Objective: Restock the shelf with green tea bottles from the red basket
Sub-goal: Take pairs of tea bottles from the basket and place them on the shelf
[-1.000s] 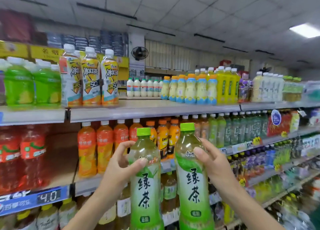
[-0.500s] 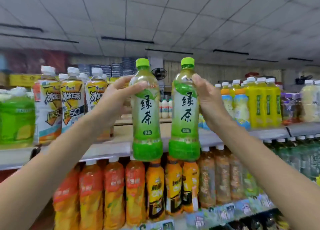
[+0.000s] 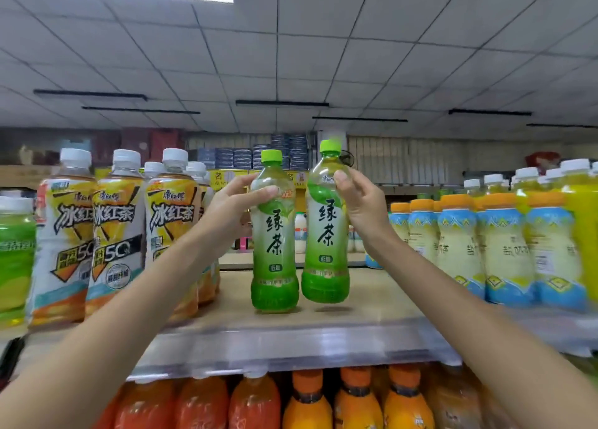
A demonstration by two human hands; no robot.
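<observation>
Green tea bottles [image 3: 275,234] [image 3: 325,231] near upright, caps up, gripped by hands [image 3: 226,211] [image 3: 362,202].

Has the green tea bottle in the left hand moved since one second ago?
Yes. The left hand raised its green tea bottle from in front of the orange drinks up to the top shelf, where its base now rests.

Two clear plastic green-capped bottles, left one [image 3: 275,234] and right one [image 3: 325,224]: each label reads 绿茶 in dark vertical characters; small green oval below, characters illegible.

White-capped bottles with yellow-orange-white wrap [image 3: 116,237], left on the beige shelf board [image 3: 372,302]: label reads 冰红茶, with "50" in a black band beneath. Brand script above blurred.

Yellow sign behind [image 3: 223,179]: 名 legible, rest unclear.
</observation>
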